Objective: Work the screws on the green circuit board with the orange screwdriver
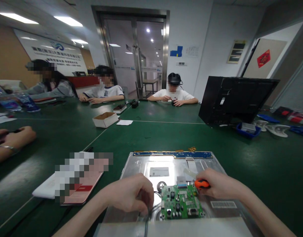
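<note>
A metal-backed display panel [138, 168] lies flat on the table in front of me. On it sits a green circuit board [182, 200], and a blue strip board [163, 154] runs along its far edge. My left hand [131, 194] has its fingers closed on a dark cable [146, 220] just left of the green board. In my right hand [218, 184] is a screwdriver with an orange and black handle [202, 183], over the green board's upper right corner. A pale flat ribbon cable [191, 164] drops from the strip board.
Left of the panel lie a pink phone [85, 187] and a white item, both partly pixelated. An open small box [105, 119] stands farther off. A black monitor [235, 98] and a blue tray [248, 131] are at right. Several people sit around the green table [151, 138].
</note>
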### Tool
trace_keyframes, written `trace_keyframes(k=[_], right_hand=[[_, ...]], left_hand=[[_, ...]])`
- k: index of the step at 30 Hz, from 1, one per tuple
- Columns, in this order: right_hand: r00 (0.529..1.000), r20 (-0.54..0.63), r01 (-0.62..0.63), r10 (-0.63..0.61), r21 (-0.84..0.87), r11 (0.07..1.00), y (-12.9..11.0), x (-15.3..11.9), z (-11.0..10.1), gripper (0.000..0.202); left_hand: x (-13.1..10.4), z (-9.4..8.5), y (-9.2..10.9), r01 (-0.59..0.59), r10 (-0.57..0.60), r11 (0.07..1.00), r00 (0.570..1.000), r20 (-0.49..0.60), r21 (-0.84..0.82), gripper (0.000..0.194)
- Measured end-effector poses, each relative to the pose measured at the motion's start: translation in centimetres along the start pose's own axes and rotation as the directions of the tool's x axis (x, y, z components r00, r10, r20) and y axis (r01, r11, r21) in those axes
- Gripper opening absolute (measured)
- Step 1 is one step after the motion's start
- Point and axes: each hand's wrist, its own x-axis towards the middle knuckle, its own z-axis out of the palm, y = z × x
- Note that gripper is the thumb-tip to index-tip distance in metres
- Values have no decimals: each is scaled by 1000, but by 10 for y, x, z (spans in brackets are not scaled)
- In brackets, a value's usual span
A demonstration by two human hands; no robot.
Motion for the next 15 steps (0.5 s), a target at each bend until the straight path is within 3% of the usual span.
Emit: trace_keyframes(k=[8, 15], right_hand=[[1000, -20, 14, -14, -2, 1000, 2, 0, 1, 4], [1000, -25, 3, -4, -8, 1000, 0, -1, 0, 4]], left_hand=[[2, 13, 8, 12, -14, 983, 1000, 6, 185, 14], [4, 14, 10, -66, 64, 969, 998, 15, 240, 15]])
